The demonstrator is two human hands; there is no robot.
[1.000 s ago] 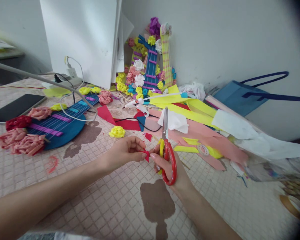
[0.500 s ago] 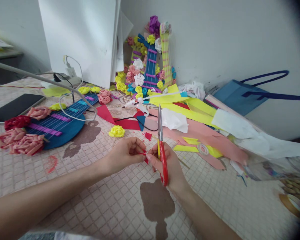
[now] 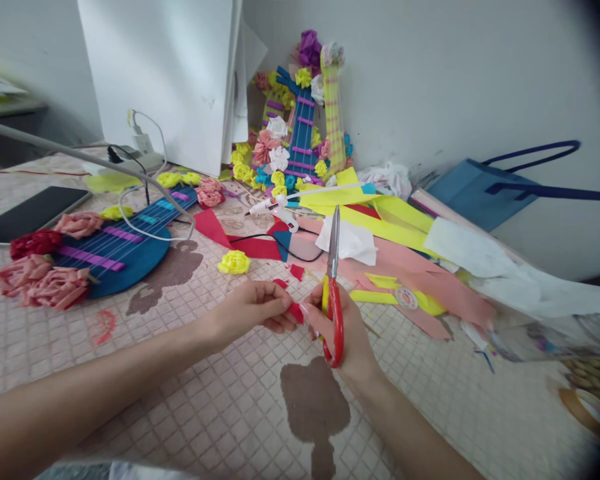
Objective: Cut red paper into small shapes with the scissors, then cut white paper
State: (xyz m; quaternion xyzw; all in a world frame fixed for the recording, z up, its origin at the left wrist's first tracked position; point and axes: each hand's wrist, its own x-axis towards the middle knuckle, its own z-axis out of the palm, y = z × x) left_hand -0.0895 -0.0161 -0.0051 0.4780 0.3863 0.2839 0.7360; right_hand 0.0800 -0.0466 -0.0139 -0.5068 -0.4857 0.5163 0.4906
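My left hand (image 3: pixel 253 308) pinches a small red paper piece (image 3: pixel 294 311) between thumb and fingertips, over the tiled tabletop. My right hand (image 3: pixel 341 333) touches the same piece with its fingertips while its fingers are hooked through the red handles of a pair of scissors (image 3: pixel 333 287). The scissor blades are closed and point upward, away from me. Both hands meet at the middle of the view. Two small red scraps (image 3: pixel 295 271) lie just beyond them on the table.
A yellow paper rose (image 3: pixel 234 262), red paper sheets (image 3: pixel 250 244) and a glue gun (image 3: pixel 274 207) lie behind the hands. A blue paper guitar with roses (image 3: pixel 111 243) lies left, upright guitars (image 3: pixel 303 123) stand at the wall. Yellow and pink strips (image 3: pixel 395 233) and a blue bag (image 3: pixel 485 190) are right.
The scissors tilted slightly from side to side in my right hand. My hands kept working the red piece, which now shows more between the fingertips.
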